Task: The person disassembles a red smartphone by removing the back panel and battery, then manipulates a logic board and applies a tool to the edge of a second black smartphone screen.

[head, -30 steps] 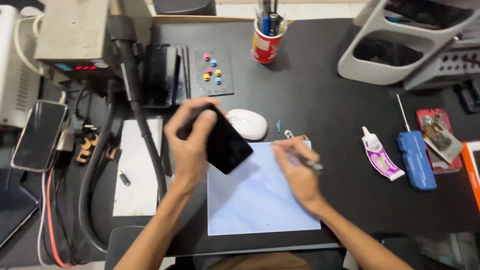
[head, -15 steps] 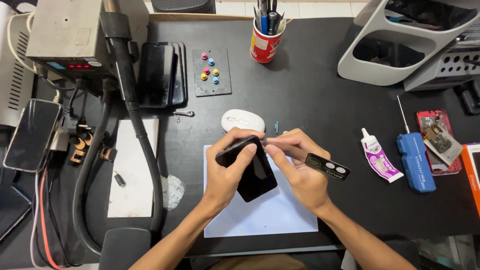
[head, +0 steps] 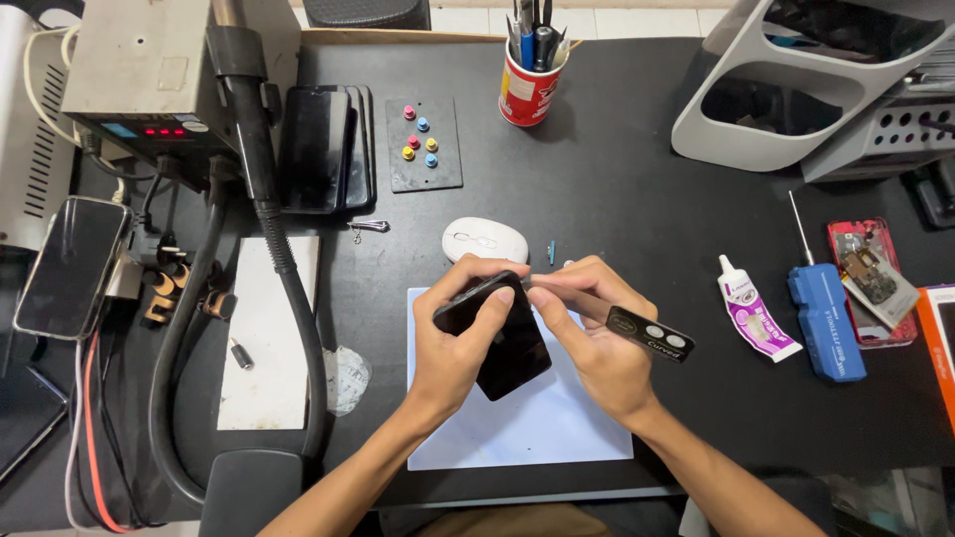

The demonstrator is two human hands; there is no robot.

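My left hand [head: 456, 338] grips a black phone [head: 502, 343], tilted above a pale blue sheet [head: 517, 428] on the black desk [head: 637, 189]. My right hand [head: 595, 333] holds black tweezers [head: 637, 328], with the tip against the phone's upper edge near my left fingertips. The tweezers' wide end sticks out to the right past my hand. A white mouse [head: 485, 239] lies just beyond both hands.
A hot-air station [head: 149, 89] with a black hose [head: 288, 298] stands at left, beside stacked phones [head: 323, 149], a screw mat [head: 423, 144] and a white pad [head: 264, 338]. A red pen cup [head: 527, 89] sits behind. A glue tube [head: 756, 308], blue tool [head: 824, 318] and opened red phone [head: 870, 283] lie right.
Both hands came together over the blue sheet. The phone moved from near the mouse toward the middle, and the tweezers' tip now rests at its edge.
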